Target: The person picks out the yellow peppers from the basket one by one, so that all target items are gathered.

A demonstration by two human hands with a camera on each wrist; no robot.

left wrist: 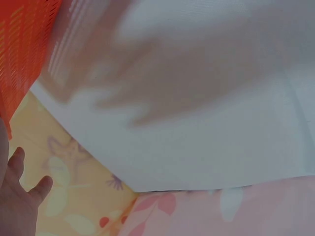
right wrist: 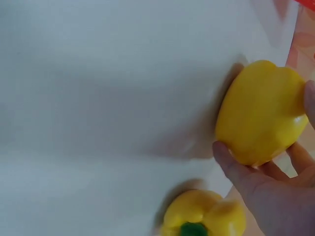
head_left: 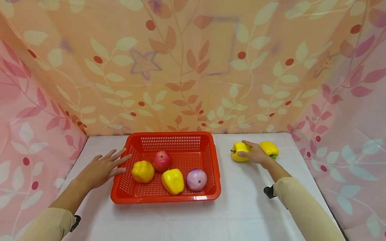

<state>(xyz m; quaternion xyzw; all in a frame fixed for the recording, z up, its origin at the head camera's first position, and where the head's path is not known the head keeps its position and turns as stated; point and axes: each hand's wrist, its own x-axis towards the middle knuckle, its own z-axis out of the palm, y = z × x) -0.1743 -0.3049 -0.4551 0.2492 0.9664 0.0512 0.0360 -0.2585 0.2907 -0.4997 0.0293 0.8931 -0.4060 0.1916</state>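
Fingers spread and empty, a left hand [head_left: 106,168] lies at the left rim of a red basket [head_left: 165,199], contact unclear. Slightly farther, right of the basket, a right hand [head_left: 258,155], fingers curved, grips a glossy, lobed yellow pepper [right wrist: 261,113], partly hiding it and a second pepper [head_left: 269,149].

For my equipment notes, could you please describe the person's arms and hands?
The left sleeve and right sleeve are plain beige, ending short of the wrists. A small black device shows at the left cuff, a second black device at the right, probably the wrist cameras. The left hand and right hand wear no gloves.
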